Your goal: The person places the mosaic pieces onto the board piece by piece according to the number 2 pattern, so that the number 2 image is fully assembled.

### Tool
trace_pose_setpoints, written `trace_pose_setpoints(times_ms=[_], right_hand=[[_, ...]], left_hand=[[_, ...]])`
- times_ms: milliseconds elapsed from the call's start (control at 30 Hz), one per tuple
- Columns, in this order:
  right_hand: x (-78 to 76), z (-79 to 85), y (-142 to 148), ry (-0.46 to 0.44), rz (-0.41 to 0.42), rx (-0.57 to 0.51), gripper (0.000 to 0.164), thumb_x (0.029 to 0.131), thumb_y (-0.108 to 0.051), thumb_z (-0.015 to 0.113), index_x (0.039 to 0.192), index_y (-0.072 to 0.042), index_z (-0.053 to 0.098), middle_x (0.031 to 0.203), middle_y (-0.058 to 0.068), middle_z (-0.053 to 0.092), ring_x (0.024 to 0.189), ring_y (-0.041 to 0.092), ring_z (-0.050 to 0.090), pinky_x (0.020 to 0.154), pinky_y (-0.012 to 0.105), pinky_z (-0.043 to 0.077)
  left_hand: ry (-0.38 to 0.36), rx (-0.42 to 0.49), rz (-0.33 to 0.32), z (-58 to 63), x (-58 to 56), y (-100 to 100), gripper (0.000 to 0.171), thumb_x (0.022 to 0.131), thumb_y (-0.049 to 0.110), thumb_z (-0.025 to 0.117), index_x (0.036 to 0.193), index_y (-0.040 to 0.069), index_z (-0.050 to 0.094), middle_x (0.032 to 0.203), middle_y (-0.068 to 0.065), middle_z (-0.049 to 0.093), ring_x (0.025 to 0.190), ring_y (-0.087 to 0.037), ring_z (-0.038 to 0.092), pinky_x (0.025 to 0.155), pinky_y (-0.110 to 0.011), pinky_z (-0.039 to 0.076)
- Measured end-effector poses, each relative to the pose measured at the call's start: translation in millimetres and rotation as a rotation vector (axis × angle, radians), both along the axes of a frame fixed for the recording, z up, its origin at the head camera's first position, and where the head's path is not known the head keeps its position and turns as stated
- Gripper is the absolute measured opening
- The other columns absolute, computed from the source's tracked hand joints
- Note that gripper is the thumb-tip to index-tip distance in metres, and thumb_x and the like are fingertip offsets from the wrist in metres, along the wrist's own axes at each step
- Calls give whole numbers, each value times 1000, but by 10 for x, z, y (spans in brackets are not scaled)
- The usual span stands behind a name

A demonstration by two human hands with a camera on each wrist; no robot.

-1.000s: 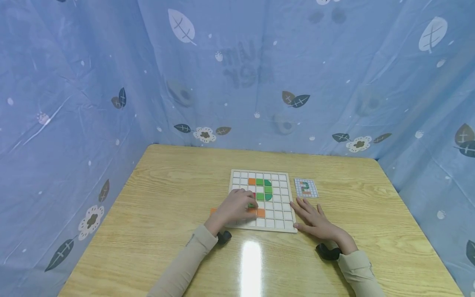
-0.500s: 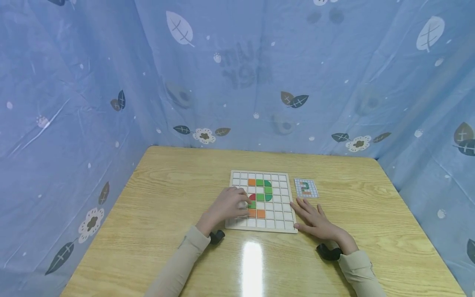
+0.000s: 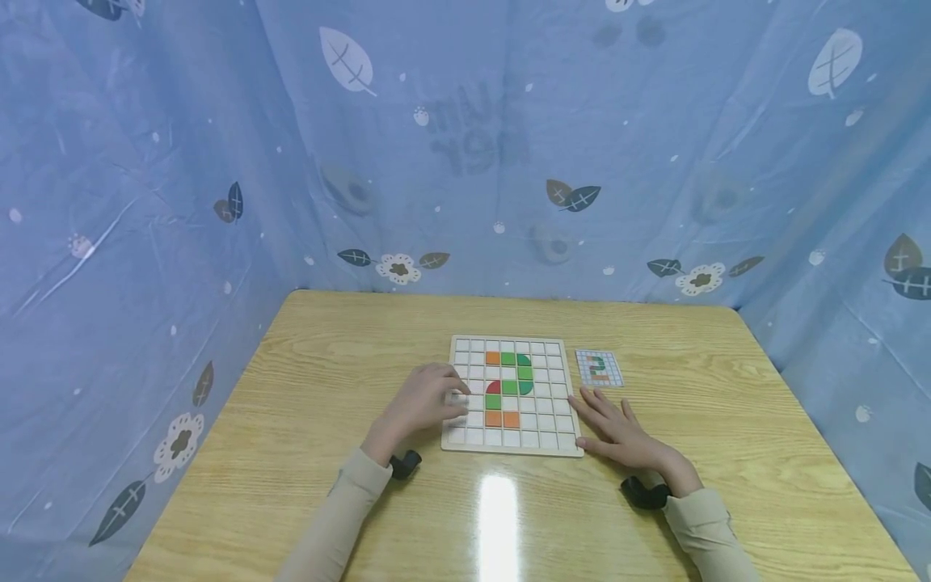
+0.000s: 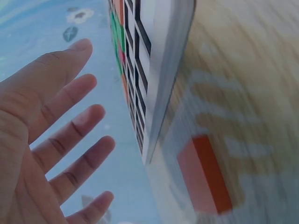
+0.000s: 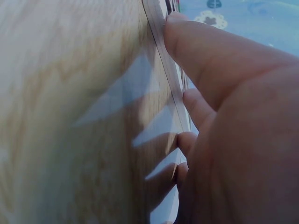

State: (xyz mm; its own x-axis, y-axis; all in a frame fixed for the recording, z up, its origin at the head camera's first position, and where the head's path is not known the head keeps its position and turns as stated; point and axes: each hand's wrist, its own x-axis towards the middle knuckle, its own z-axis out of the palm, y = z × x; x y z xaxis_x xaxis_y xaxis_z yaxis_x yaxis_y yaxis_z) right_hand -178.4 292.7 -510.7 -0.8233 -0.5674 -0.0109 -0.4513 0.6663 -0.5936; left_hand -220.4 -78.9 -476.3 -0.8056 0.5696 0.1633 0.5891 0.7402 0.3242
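A white gridded board lies on the table, with orange tiles, green tiles and a quarter-round red tile set in its cells. My left hand hovers over the board's left edge, fingers spread and holding nothing. In the left wrist view, an orange block lies on the table beside the board's edge; the hand covers it in the head view. My right hand rests at the right side of the board, fingertips touching its rim, as the right wrist view also shows.
Right of the board lies a small pattern card printed with a similar coloured figure on a grid. The wooden table is bordered at the back and sides by a blue patterned curtain. A bright reflection falls on the tabletop near the front.
My left hand has drawn back leftward from the tiles, uncovering the red, green and orange ones. It now covers the orange block seen earlier left of the board. The right hand has stayed put.
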Motion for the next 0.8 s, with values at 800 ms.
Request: trace_pose_setpoints(times_ms=[800], right_hand=[[2,-5,-6,0,-1,6,67,91,-30,57,147,-13,24,153,19,13,139,45,2,100,70,-7]], left_hand=[[2,5,56,-51,54,-481,26,79,37,72,99,20,71,96,6,63,90,-13,54,91,-40,42]])
